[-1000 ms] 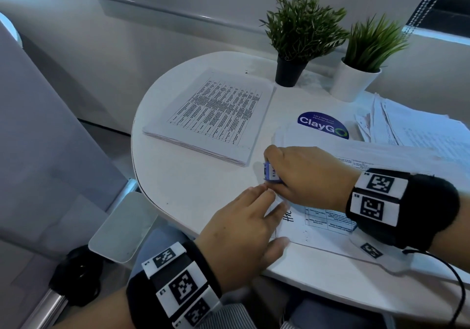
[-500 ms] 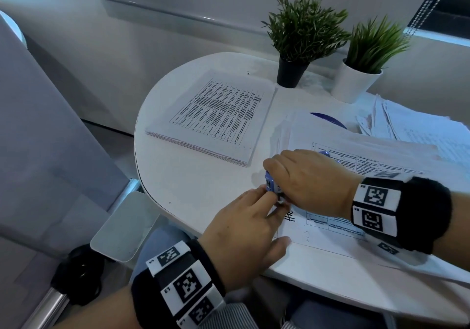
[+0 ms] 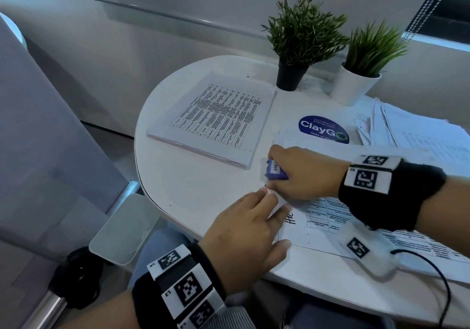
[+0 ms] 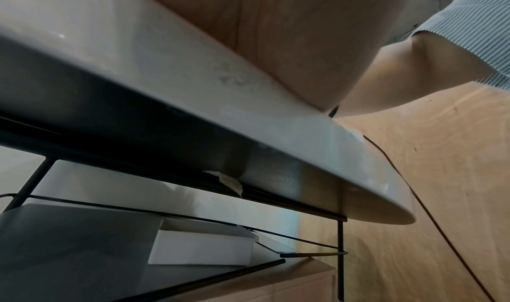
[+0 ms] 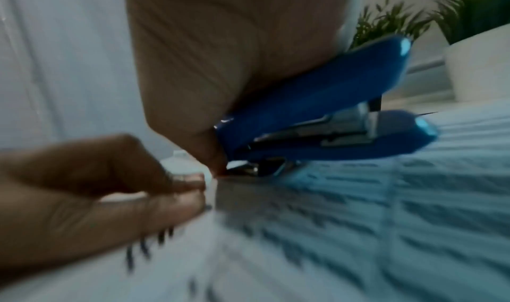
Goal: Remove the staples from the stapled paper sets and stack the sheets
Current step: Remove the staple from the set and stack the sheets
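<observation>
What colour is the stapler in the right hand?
Glossy blue, with silver metal parts. The stapler shows best in the right wrist view, gripped by the right hand.

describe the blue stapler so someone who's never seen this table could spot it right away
Start at the round white table and find the sheet of paper at its near edge. At that sheet's far left corner, the right hand grips the blue stapler. It is the only glossy blue tool among white papers, and smaller than the flat blue ClayGo sticker behind it.
</observation>
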A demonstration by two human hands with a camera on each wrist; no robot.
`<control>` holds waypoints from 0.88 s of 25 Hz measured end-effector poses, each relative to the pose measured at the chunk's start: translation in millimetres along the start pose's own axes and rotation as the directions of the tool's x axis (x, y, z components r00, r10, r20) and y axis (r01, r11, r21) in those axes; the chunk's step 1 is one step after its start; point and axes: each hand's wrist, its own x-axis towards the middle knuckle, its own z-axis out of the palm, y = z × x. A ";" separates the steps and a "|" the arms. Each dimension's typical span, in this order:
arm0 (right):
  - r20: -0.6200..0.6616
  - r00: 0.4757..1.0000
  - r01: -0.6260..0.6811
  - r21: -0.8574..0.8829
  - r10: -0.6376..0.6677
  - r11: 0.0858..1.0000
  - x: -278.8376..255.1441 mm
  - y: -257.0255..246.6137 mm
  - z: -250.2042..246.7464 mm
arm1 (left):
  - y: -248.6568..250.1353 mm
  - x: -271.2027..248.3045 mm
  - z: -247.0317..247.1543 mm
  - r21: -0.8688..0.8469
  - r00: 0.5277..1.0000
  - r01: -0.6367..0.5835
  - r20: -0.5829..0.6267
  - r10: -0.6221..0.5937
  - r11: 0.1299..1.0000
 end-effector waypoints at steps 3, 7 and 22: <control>0.120 0.990 -0.071 0.009 0.070 0.997 17.0 -5.5 -10.1 | 0.0 -0.1 1.4 0.014 1.000 0.003 -0.008 -0.003 1.000; 0.260 0.954 -0.145 -0.038 0.150 0.989 27.5 -12.4 -20.9 | 1.3 -0.5 0.8 0.004 1.000 0.010 -0.010 -0.010 1.000; 0.290 0.936 -0.186 -0.079 0.201 0.979 32.4 -14.3 -26.4 | 2.4 -0.3 -1.7 0.008 1.000 0.022 0.005 -0.022 1.000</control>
